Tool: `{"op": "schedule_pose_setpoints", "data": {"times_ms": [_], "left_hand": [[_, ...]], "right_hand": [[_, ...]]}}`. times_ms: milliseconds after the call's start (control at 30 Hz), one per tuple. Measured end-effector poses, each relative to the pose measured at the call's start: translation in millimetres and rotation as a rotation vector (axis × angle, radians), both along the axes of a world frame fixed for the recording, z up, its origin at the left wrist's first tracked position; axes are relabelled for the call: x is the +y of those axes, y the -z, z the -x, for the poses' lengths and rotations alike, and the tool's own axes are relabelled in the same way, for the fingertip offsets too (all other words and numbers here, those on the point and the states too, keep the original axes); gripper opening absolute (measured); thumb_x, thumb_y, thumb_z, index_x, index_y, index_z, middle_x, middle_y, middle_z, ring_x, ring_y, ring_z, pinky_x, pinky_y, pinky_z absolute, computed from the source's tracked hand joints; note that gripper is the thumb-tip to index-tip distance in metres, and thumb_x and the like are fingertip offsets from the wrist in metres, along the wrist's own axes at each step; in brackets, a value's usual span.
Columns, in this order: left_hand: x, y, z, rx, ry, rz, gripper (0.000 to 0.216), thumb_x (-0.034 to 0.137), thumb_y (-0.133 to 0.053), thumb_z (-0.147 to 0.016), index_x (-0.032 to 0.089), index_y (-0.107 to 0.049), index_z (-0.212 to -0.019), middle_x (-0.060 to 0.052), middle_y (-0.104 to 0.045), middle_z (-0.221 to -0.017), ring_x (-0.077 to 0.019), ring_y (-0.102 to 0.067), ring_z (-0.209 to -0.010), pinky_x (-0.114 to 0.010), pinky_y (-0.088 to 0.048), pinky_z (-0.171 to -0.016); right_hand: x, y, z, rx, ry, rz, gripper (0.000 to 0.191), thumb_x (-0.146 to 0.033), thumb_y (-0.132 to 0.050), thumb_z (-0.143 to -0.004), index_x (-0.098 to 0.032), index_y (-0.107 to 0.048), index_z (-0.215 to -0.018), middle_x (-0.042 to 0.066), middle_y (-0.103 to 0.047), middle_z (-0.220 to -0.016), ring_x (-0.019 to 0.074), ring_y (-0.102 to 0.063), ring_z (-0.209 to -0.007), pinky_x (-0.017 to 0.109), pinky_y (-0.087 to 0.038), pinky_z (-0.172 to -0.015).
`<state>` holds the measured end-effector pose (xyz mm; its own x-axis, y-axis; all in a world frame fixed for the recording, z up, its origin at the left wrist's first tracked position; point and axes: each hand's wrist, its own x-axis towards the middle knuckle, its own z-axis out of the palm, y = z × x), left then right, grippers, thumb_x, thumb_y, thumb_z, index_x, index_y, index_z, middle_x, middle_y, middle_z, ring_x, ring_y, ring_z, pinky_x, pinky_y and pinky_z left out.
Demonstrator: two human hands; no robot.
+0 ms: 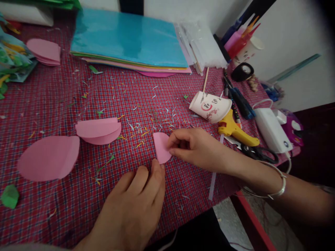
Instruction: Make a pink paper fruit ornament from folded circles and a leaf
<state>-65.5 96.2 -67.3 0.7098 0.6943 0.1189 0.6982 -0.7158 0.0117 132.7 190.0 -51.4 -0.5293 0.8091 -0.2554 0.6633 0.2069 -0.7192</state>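
Across the checked surface (125, 92), head view: the folded pink paper (160, 148) lies just past the left hand (133, 202), left of the right hand (196, 144), long straight edge running away. Right's closer, pinching the curved side; left, fingers loosely extended, grasps nothing, fingertips at the near corner.

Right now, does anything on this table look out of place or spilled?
Yes: a paper cup lies on its side by the yellow glue gun, though cups usually stand upright; loose scraps litter the checked cloth.
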Motion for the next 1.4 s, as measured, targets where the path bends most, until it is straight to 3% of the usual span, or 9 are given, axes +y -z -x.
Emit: {"op": "schedule_pose_setpoints", "data": {"times_ms": [233,400,533,633,867,1067,1233,1400], "left_hand": [[0,3.3,2,-0.026,0.029,-0.065,0.041,0.006,-0.040,-0.077,0.010,-0.067,-0.108,-0.013,-0.064,-0.118,-0.0263,-0.054,-0.090,-0.036,-0.045,-0.068],[1,1.0,0,-0.003,-0.007,-0.061,0.044,0.001,-0.039,-0.076,0.011,-0.068,-0.108,-0.010,-0.065,-0.118,-0.0248,-0.054,-0.091,-0.035,-0.046,-0.071],[0,1.7,0,-0.013,0.003,-0.057,0.046,0.001,-0.038,-0.075,0.009,-0.068,-0.109,-0.011,-0.066,-0.116,-0.0264,-0.053,-0.091,-0.037,-0.046,-0.070],[0,3.8,1,-0.023,0.011,-0.044,0.046,0.001,-0.038,-0.074,0.007,-0.067,-0.110,-0.013,-0.065,-0.116,-0.0276,-0.053,-0.091,-0.039,-0.047,-0.070],[0,4.7,1,-0.028,-0.005,-0.043,0.045,0.000,-0.036,-0.076,0.010,-0.066,-0.108,-0.016,-0.064,-0.111,-0.0270,-0.055,-0.088,-0.040,-0.047,-0.068],[0,-1.5,-3,-0.002,-0.063,0.004,0.034,0.001,-0.039,-0.079,0.015,-0.067,-0.093,-0.011,-0.066,-0.104,-0.0249,-0.056,-0.086,-0.035,-0.048,-0.069],[2,-2.2,-7,0.050,-0.044,-0.027,0.040,0.013,-0.048,-0.085,0.015,-0.058,-0.124,-0.008,-0.061,-0.127,-0.0227,-0.053,-0.082,-0.034,-0.044,-0.062],[1,-0.3,-6,0.040,-0.034,-0.034,0.036,0.023,-0.051,-0.089,0.014,-0.060,-0.123,-0.008,-0.061,-0.128,-0.0226,-0.052,-0.085,-0.036,-0.043,-0.065]], "right_hand": [[3,-2.0,-4,-0.027,-0.091,-0.045,0.011,-0.012,-0.056,-0.084,-0.018,-0.064,-0.082,-0.003,-0.063,-0.072,0.0097,-0.055,-0.063,0.023,-0.039,-0.061],[-6,-3.3,-2,-0.068,-0.153,-0.444,0.017,-0.014,-0.047,-0.092,-0.015,-0.063,-0.088,0.007,-0.061,-0.089,0.0174,-0.055,-0.084,0.030,-0.043,-0.076],[-16,-4.0,3,-0.170,-0.363,-0.585,0.019,-0.016,-0.045,-0.095,-0.013,-0.064,-0.092,0.010,-0.061,-0.099,0.0209,-0.051,-0.092,0.035,-0.040,-0.082],[-19,-6.0,6,-0.312,-0.363,-0.664,0.016,-0.021,-0.048,-0.095,-0.016,-0.063,-0.091,0.009,-0.062,-0.103,0.0238,-0.048,-0.094,0.039,-0.036,-0.080],[-20,-6.9,6,-0.291,-0.372,-0.585,0.014,-0.020,-0.052,-0.093,-0.016,-0.065,-0.091,0.008,-0.062,-0.096,0.0210,-0.050,-0.085,0.037,-0.038,-0.078],[-13,-7.1,-1,-0.039,-0.194,-0.451,0.020,-0.010,-0.045,-0.092,-0.012,-0.063,-0.099,0.010,-0.061,-0.100,0.0184,-0.055,-0.092,0.034,-0.046,-0.085],[-7,-1.0,-3,-0.030,-0.252,-0.447,0.019,-0.011,-0.046,-0.092,-0.013,-0.065,-0.095,0.011,-0.062,-0.100,0.0195,-0.056,-0.095,0.035,-0.047,-0.087],[-10,-1.5,0,-0.116,-0.280,-0.511,0.018,-0.011,-0.048,-0.092,-0.011,-0.066,-0.095,0.011,-0.062,-0.099,0.0210,-0.055,-0.096,0.037,-0.045,-0.088]]}}
